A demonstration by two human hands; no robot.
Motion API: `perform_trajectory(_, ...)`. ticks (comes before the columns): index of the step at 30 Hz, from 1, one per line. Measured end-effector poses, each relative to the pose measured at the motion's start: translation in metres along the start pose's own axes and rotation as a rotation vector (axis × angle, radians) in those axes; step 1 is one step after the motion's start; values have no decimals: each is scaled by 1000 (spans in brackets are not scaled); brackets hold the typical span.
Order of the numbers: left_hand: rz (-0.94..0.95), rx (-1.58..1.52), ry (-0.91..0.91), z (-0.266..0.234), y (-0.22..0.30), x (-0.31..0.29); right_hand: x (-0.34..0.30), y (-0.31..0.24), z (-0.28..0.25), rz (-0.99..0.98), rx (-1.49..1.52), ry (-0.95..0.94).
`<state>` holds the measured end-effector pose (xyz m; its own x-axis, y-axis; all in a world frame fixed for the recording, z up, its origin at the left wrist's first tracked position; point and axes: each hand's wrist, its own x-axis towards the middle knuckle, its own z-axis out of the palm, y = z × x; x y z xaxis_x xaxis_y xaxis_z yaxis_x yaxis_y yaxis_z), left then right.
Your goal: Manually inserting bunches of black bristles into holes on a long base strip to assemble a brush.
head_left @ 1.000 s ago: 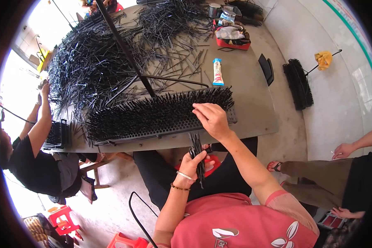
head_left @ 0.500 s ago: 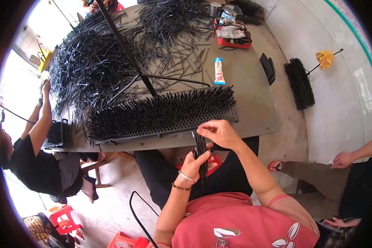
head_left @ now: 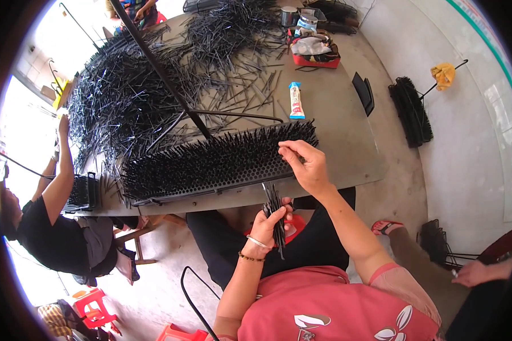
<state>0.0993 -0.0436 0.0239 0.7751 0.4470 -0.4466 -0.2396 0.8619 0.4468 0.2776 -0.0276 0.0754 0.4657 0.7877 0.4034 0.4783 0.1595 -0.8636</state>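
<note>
Left hand (head_left: 263,227): wrapped round a bundle of black strips (head_left: 271,194), apparently to keep them ordered. Right hand (head_left: 310,169): fingertips drawn narrow over the perforated tray (head_left: 257,175); whether pinching a strip, cannot tell. Tray, strip-filled: along the table's (head_left: 347,145) near edge, presumably for close reach.

Wall (head_left: 466,159): white, right of desk (head_left: 344,150)
Floor (head_left: 165,278): pale, beneath it
Stools (head_left: 92,307): red, on its near side
Light: glare left of it
</note>
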Motion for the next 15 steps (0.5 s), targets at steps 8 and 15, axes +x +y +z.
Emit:
perform_trajectory(8, -3, 17, 71, 0, 1, -4, 12, 17, 19, -321, -204, 21)
perform_trajectory(15, -20, -91, 12, 5, 9, -10, 3, 14, 23, -427, -556, 8)
